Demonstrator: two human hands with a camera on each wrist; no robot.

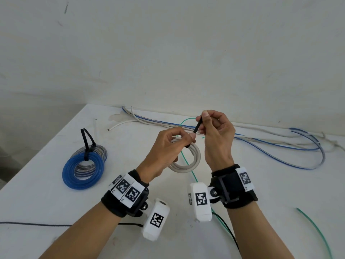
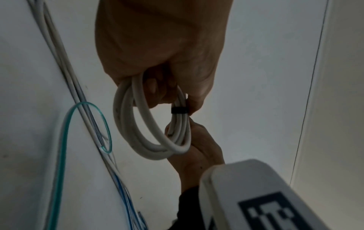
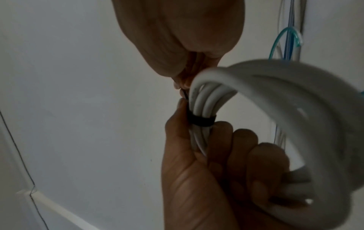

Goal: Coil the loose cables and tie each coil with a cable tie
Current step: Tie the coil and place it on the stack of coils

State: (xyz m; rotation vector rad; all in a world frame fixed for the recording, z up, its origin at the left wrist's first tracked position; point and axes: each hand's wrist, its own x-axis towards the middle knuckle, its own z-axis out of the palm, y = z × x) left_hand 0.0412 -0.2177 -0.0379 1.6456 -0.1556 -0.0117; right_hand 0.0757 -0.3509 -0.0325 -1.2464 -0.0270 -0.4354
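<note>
A white cable coil (image 1: 194, 161) hangs above the white table (image 1: 46, 202), and my left hand (image 1: 188, 139) grips it at its top, fingers curled through the loop. A black cable tie (image 1: 197, 127) wraps the bundle. Its free tail runs up to my right hand (image 1: 202, 118), which pinches it between thumb and fingertips. In the left wrist view the cable tie (image 2: 178, 110) bands the white cable coil (image 2: 126, 132) just below my thumb. In the right wrist view the cable tie (image 3: 201, 119) sits tight around the strands of the white cable coil (image 3: 295, 87), above my left hand (image 3: 216, 155).
A blue coil (image 1: 83, 171) and a clear grey coil (image 1: 97, 154), each with a black tie, lie at the left. Loose white and blue cables (image 1: 261, 139) run along the back wall. A green wire (image 1: 317, 234) crosses the table, and a black cord (image 1: 37, 224) lies near the front edge.
</note>
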